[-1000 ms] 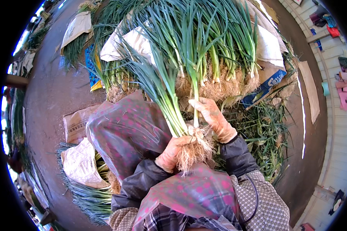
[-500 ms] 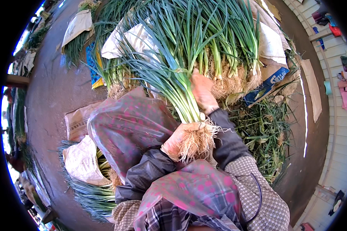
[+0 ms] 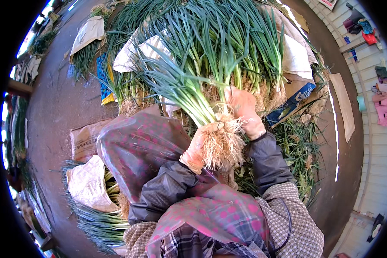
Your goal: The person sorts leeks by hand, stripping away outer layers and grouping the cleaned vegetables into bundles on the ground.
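Note:
My left hand (image 3: pixel 198 149) is closed round the root end of a bunch of green onions (image 3: pixel 192 96). Its pale, shaggy roots (image 3: pixel 222 144) hang over my fingers, and the leaves slant up to the far left. Just right of the bunch, my right hand (image 3: pixel 246 112) is closed, with a green onion stalk rising from its fingers; part of that stalk is blurred. Beyond both hands lies a big pile of green onions (image 3: pixel 249 47), leaves pointing away and roots toward me.
Loose trimmed leaves (image 3: pixel 299 150) lie heaped at the right. Another onion bundle (image 3: pixel 99 225), partly under a white sack (image 3: pixel 92 182), sits at the lower left. A polka-dotted plastic cover (image 3: pixel 146 144) lies over my legs. A cardboard strip (image 3: pixel 343 105) lies far right.
My right hand has come nearer and to the right, from beside the bunch's stalks to beside its roots. The bunch in my left hand now tilts further left.

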The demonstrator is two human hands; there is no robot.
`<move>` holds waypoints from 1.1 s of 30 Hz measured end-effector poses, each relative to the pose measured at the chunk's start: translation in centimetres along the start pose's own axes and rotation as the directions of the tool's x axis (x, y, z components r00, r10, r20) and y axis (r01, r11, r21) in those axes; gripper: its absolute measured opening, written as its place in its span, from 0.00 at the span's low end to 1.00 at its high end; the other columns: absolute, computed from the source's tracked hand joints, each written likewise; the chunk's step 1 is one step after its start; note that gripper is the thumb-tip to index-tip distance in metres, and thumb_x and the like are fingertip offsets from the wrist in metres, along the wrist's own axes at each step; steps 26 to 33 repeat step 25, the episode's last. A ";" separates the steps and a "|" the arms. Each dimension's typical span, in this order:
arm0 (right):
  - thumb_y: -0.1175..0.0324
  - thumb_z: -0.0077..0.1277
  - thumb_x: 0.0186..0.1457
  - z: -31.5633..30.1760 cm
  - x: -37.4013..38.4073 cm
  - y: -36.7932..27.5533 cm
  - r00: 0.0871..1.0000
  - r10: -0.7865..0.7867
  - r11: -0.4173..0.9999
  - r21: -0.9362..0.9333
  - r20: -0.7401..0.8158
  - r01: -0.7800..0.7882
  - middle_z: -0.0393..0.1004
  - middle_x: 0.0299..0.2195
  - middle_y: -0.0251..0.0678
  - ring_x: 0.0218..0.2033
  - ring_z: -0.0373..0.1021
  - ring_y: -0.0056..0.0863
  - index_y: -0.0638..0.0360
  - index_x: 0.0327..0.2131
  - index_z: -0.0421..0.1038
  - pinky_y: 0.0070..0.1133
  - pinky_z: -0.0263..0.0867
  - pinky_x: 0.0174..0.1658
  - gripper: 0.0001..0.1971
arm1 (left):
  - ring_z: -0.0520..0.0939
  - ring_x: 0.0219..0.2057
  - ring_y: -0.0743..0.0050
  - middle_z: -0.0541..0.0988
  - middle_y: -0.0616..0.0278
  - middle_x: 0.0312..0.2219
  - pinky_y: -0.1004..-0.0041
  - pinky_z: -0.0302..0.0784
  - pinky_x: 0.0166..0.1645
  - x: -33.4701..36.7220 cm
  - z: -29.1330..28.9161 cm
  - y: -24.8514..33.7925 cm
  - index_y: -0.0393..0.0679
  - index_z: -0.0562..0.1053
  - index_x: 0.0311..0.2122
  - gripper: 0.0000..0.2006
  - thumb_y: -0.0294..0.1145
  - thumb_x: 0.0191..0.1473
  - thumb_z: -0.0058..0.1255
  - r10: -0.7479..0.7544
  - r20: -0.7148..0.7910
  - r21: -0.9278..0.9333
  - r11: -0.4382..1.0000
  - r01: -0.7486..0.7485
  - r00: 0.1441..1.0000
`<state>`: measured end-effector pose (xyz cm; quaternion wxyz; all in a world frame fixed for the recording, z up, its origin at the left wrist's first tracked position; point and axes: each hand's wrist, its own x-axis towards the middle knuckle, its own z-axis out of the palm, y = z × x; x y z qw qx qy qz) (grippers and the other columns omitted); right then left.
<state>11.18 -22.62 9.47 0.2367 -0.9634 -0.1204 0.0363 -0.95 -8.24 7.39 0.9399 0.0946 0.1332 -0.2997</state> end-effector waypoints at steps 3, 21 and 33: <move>0.58 0.46 0.58 -1.2 -4.3 -2.0 0.795 -0.535 0.821 -0.399 -0.285 0.409 0.55 0.06 0.26 0.06 0.51 0.19 0.49 0.19 0.65 0.22 0.48 0.09 0.15 | 0.80 0.35 0.66 0.79 0.57 0.33 0.66 0.79 0.42 -0.4 0.5 0.8 0.36 0.72 0.42 0.13 0.32 0.55 0.46 0.091 -0.078 0.116 0.990 -0.082 0.993; 0.56 0.60 0.45 -2.5 -6.5 -1.9 0.976 -0.219 0.954 0.211 0.014 0.211 0.67 0.24 0.31 0.24 0.62 0.23 0.51 0.57 0.62 0.21 0.62 0.31 0.35 | 0.78 0.27 0.72 0.76 0.61 0.30 0.74 0.77 0.32 -1.4 -1.5 -1.4 0.36 0.71 0.41 0.11 0.23 0.50 0.51 0.346 -0.292 0.362 0.903 -0.232 0.892; 0.56 0.58 0.47 0.1 -1.8 0.0 0.811 -0.488 0.859 0.014 0.322 0.511 0.75 0.33 0.41 0.28 0.69 0.29 0.49 0.56 0.64 0.27 0.66 0.36 0.32 | 0.78 0.28 0.72 0.76 0.61 0.29 0.73 0.77 0.34 -1.1 -1.3 -1.3 0.38 0.70 0.42 0.14 0.22 0.48 0.53 0.435 -0.175 0.453 0.832 -0.320 0.883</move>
